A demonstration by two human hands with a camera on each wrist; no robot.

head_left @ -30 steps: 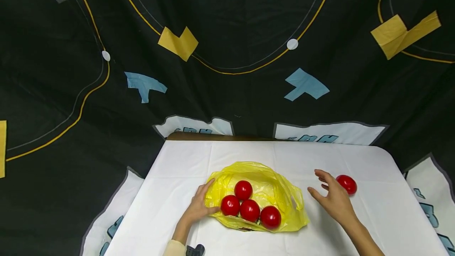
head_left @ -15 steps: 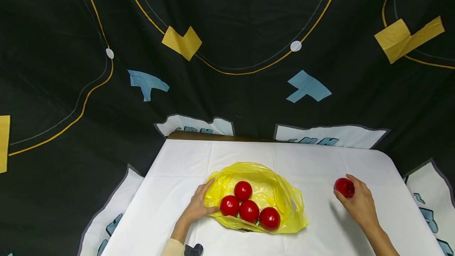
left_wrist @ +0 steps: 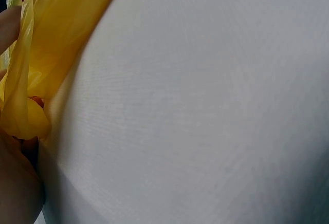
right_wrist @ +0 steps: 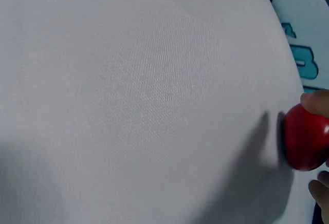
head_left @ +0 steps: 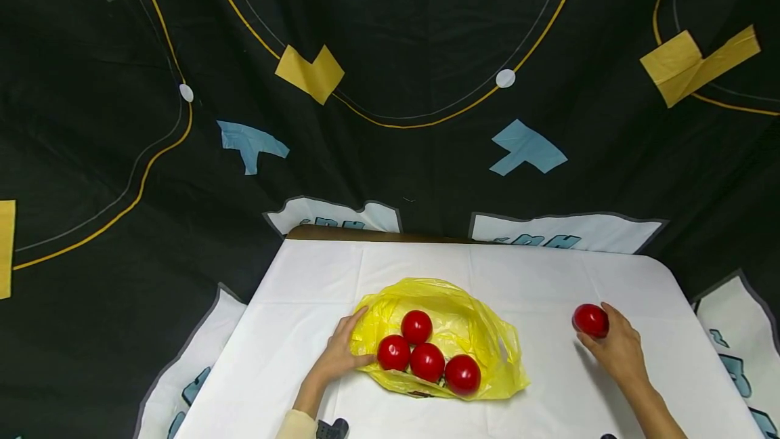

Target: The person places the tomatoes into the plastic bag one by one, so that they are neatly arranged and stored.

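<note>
A yellow plastic bag (head_left: pixel 463 310) lies on the table with its mouth spread, and several glossy red apples (head_left: pixel 428 362) rest in it. At the bag's left edge my left hand (head_left: pixel 338 351) holds the plastic between thumb and fingers, the thumb beside the leftmost apple. The left wrist view shows gathered plastic (left_wrist: pixel 61 34) against that hand, partly hiding the fingers. Over on the right, my right hand (head_left: pixel 618 347) grips a single red apple (head_left: pixel 590 320) from its right side. In the right wrist view a fingertip touches this apple (right_wrist: pixel 306 137); part of the hand is cut off.
The table (head_left: pixel 518 276) is covered with white cloth and has rounded far corners. Behind it hangs a black printed cloth (head_left: pixel 396 175) with blue and yellow shapes. A black device (head_left: pixel 332 429) sits near my left wrist.
My right hand has moved right and taken hold of the single apple, which has shifted slightly left. My left hand and the bag have barely moved.
</note>
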